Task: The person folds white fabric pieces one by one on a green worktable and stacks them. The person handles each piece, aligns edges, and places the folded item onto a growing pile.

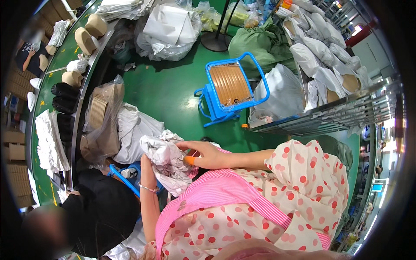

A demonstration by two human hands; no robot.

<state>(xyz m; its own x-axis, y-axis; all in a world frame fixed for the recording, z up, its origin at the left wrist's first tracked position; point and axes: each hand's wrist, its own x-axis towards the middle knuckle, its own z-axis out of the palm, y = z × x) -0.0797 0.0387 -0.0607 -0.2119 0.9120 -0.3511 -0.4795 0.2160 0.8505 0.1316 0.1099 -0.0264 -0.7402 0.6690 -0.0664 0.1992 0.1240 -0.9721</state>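
Both my hands are on a wad of crumpled white paper (167, 162) held in front of my pink apron and spotted dress. My left hand (147, 168) comes up from below with a thin bracelet on the wrist, and its fingers are buried in the paper's left side. My right hand (204, 154) reaches in from the right and grips the paper's top right. An orange cot covers one of its fingertips. What lies inside the paper is hidden.
A blue cart (229, 86) bearing a plastic-wrapped tan stack stands on the green floor ahead. At left are a clear bag of tan round pieces (102, 115), white sacks and a conveyor (65, 56) with tan forms. A metal rack (333, 115) stands right. A person in black (102, 214) sits lower left.
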